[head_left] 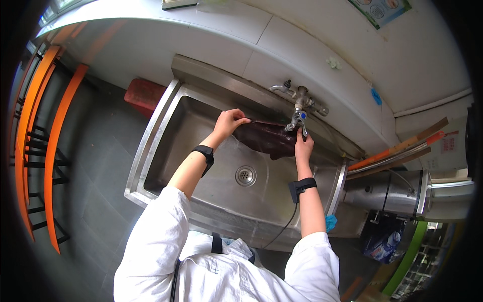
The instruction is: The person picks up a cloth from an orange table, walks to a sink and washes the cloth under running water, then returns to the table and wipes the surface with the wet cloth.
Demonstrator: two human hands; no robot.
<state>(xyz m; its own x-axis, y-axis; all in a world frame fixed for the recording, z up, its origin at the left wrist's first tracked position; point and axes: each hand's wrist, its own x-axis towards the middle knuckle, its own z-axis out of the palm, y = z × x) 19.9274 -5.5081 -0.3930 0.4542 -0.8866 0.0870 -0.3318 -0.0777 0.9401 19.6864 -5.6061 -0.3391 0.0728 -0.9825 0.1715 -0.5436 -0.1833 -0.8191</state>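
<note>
A dark maroon, wet-looking sheet, perhaps cloth or a bag (268,140), hangs stretched between my hands over the far side of a stainless steel sink (211,185). My left hand (229,121) pinches its upper left corner between thumb and fingers. At its right end, my right hand (303,145) grips the edge, close under the lever of the metal tap (300,117). The tap's spout is above the sheet's upper edge; whether water runs cannot be told. The drain strainer (245,176) lies nearer to me in the basin.
A red container (145,94) stands left of the sink. Long poles and boards (396,149) lean at the right, above a metal cylinder (385,192). A blue cloth (331,222) hangs at the sink's right front. Orange-edged tables or benches (62,151) stand far left.
</note>
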